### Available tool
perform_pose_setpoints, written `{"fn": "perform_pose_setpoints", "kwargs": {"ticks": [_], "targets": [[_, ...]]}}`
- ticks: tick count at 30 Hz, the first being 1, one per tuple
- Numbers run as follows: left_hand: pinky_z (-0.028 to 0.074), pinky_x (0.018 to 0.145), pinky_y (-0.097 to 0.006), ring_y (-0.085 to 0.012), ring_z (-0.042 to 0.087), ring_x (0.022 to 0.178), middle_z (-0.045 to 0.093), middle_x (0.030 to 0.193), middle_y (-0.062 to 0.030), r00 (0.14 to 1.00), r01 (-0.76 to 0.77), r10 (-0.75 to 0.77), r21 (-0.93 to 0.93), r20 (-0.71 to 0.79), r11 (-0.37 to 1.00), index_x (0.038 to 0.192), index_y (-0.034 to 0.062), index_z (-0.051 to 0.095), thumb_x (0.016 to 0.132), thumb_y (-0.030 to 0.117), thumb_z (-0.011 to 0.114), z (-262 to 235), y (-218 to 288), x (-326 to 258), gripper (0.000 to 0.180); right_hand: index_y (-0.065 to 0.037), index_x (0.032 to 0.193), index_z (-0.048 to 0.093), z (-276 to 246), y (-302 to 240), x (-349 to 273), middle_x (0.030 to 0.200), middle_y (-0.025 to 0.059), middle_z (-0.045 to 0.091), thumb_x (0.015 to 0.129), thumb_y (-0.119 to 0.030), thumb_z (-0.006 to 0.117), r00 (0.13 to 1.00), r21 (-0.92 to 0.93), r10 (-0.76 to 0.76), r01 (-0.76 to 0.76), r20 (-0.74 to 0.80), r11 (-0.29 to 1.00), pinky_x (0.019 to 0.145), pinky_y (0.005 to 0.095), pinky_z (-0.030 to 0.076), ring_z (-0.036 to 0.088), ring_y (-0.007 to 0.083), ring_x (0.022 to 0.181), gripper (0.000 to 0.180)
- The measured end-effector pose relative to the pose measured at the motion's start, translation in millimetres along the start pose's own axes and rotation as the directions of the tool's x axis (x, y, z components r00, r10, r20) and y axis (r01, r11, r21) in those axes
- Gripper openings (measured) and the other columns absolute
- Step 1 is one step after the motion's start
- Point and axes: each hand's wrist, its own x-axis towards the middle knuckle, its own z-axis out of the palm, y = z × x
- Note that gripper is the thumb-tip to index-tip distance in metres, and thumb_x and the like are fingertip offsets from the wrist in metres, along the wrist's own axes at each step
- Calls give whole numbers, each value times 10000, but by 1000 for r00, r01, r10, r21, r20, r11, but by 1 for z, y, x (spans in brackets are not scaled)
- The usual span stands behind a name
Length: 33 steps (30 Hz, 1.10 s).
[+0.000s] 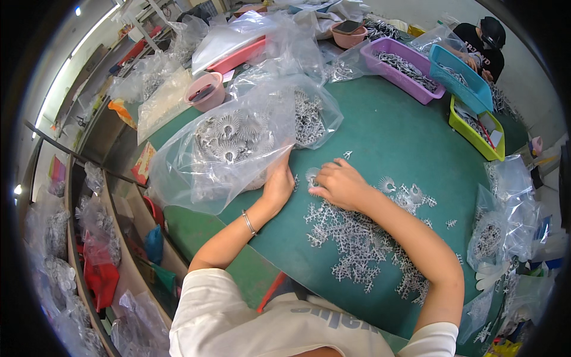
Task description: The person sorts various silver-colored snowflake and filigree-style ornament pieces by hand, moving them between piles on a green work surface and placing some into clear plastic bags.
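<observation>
Head view. The person sat at a green table (386,131). The left hand (279,181) lay at the near edge of a large clear plastic bag (238,143) of round, finned metal parts, fingers pointing away toward the bag mouth; whether those fingers were open or closed on anything could not be told, as the bag film covered the tips. The right hand (340,184) rested just to the right of it, fingers curled loosely over a small round finned disc (311,177) on the table; a firm grip could not be confirmed.

The disc lay between the two hands, touching or nearly touching the right fingertips and just beside the left thumb side. The right hand was judged the nearer. Being round, the disc showed no long axis. It appeared silver-grey, flat, with fine radial fins.

A spread of loose star-shaped silver pieces (357,244) lay on the table near and to the right of the right forearm, with a few more finned discs (410,193) further right.

At the far right stood a purple bin (425,62), a blue bin (476,83) and a green bin (461,128); another person (485,44) worked beyond them. A pink tub (205,92) stood far left of the bag.
</observation>
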Motion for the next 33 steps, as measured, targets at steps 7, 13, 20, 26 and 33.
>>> {"fn": "perform_pose_setpoints", "kwargs": {"ticks": [7,13,20,26,33], "targets": [[313,1037,-432,-391,372,1241,397,1324,-232,970,-56,29,105,242,993,1231,-15,444,814,-85,445,0,30,-49,423,-56,1206,523,53,8,-33,1315,134,452,887,-435,479,908,91,-92,141,-409,986,982,443,329,412,309,1221,497],[294,1049,-394,-365,311,1298,332,1391,-213,866,155,22,-310,499,938,1270,8,428,883,-19,417,-13,75,-72,388,-75,1176,555,28,-7,-89,1296,99,487,880,-412,505,972,142,-98,130,-213,981,982,400,324,449,270,1187,451],[309,1036,-397,-382,356,1251,362,1337,-217,939,-18,79,-184,335,983,1271,15,391,847,22,516,5,59,-51,441,-18,1054,606,5,27,-129,1128,104,595,835,-167,594,884,833,438,-116,-161,541,964,364,362,493,293,1123,265],[395,953,-368,-342,497,1069,494,1170,-162,918,-120,121,-26,378,992,1090,37,558,781,24,623,24,47,-28,316,-11,961,606,63,71,-104,1101,126,594,760,-121,656,602,191,486,-487,-634,852,943,396,357,466,303,1119,234],[488,664,-209,-67,545,789,543,847,-25,894,367,-103,-579,437,728,1067,-29,558,844,-47,551,24,35,-21,224,-8,931,573,48,66,-125,834,62,601,825,-8,575,534,786,688,-70,-491,614,657,235,446,582,116,765,106]]}}
